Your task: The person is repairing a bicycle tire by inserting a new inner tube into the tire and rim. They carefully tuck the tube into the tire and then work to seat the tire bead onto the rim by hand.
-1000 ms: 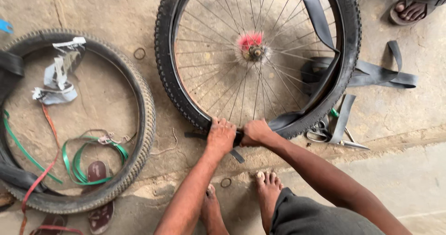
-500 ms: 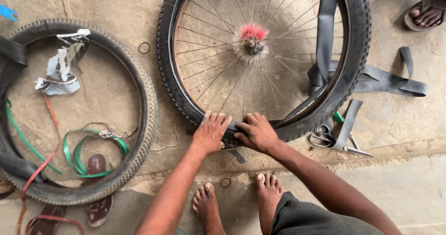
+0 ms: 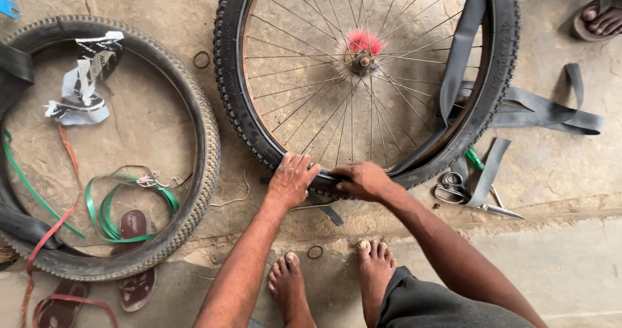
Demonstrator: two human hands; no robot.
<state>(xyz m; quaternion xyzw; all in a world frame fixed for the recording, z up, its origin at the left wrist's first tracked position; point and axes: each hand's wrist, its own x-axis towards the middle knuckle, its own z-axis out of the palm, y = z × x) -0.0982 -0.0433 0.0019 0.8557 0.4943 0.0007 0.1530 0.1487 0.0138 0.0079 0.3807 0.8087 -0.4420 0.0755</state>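
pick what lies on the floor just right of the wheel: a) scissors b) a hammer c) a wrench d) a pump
a: the scissors lie on the floor beside the wheel, next to strips of black rubber.

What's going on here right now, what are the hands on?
A person crouches barefoot over a spoked bicycle wheel lying flat on the concrete floor. The left hand and right hand both press on the near edge of its black tyre. An inner tube drapes across the wheel's right side. A loose tyre lies to the left, scissors to the right.
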